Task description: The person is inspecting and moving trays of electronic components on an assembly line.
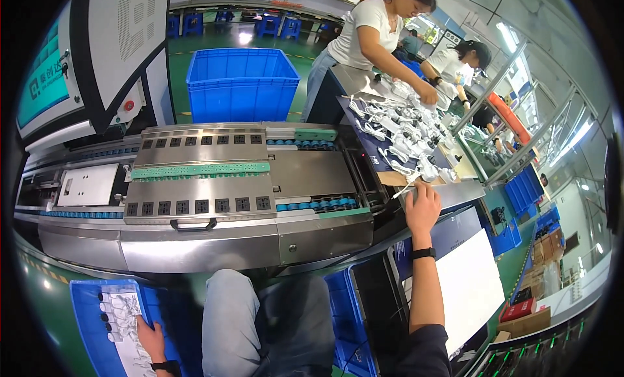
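At lower left, my left hand (151, 338) reaches into a blue bin (79, 312). Its thumb and forefinger are apart beside white power adapters (112, 312) with dark ends and a tangle of white cables (132, 304); the other fingers are partly hidden. My right hand (422, 207) extends to the near edge of the worktable, its fingers spread over the border of a heap of white corded adapters (406, 133). Beside the thumb, a white cable (402, 190) hangs over the edge. No firm grip shows in either hand.
Ahead lies a metal conveyor fixture (201, 156) with rows of black sockets. A machine with a screen (49, 84) stands left, a large blue bin (244, 84) behind. A white sheet (471, 286) lies near my right forearm. A co-worker (367, 39) handles adapters across the table.
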A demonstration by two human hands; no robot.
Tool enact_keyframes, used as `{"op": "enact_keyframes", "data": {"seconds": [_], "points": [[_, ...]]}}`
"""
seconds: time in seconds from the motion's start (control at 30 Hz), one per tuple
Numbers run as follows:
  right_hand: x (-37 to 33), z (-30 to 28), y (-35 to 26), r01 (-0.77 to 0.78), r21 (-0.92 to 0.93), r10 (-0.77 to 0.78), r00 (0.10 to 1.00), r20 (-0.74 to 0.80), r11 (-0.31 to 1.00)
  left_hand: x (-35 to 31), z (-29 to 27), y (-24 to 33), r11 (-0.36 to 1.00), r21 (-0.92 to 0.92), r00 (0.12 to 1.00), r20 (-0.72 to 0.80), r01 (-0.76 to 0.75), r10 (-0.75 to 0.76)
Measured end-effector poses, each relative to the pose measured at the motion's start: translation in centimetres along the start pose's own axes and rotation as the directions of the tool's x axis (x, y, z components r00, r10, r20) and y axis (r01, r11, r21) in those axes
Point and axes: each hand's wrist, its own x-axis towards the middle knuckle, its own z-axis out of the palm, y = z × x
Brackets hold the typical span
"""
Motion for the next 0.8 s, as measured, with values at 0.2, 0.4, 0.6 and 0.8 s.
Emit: {"op": "enact_keyframes", "data": {"seconds": [0.2, 0.4, 0.6, 0.8], "points": [[0.02, -0.32, -0.31, -0.011, 0.0, 0.011, 1.0, 0.001, 1.0, -0.05, -0.07, 0.15, 1.0, -0.002, 1.0, 0.0, -0.001, 0.001], [-0.01, -0.15, -0.09, -0.012, -0.008, 0.012, 1.0, 0.014, 1.0, -0.08, -0.16, 0.27, 1.0, -0.007, 1.0, 0.007, 0.006, -0.006], [0.01, -0.13, -0.07, -0.004, -0.005, 0.004, 1.0, 0.015, 1.0, 0.02, -0.23, 0.29, 1.0, -0.019, 1.0, 0.02, 0.015, -0.015], [-0.01, -0.02, -0.02, -0.006, -0.01, 0.006, 1.0, 0.007, 1.0, 0.0, -0.33, 0.36, 1.0, -0.026, 1.0, 0.025, 0.013, -0.013]]}}
